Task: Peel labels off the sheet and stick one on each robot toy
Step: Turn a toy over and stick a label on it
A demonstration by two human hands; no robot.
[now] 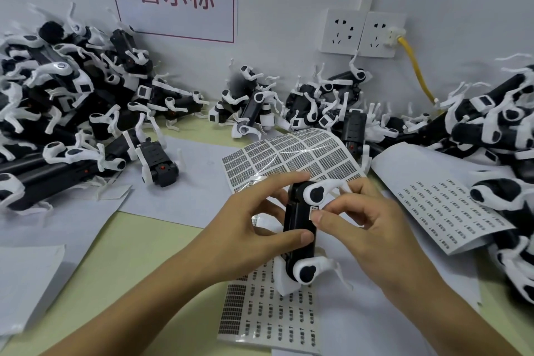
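My left hand [248, 228] grips a black-and-white robot toy [300, 228] above the table centre, thumb on its near side and fingers over its far end. My right hand [367, 217] touches the toy's side, the thumb tip pressing a small white label [314, 209] onto the black body. A curled label sheet [291, 153] with dark rows lies just behind the toy. Another label sheet [277, 318] lies flat under the toy, and a third sheet [450, 208] lies to the right.
Piles of robot toys [66, 101] fill the left side, the back middle [251, 107] and the right side [497, 130]. Blank white sheets [26, 277] lie on the left. Wall sockets [361, 33] with a yellow cable [417, 69] are behind.
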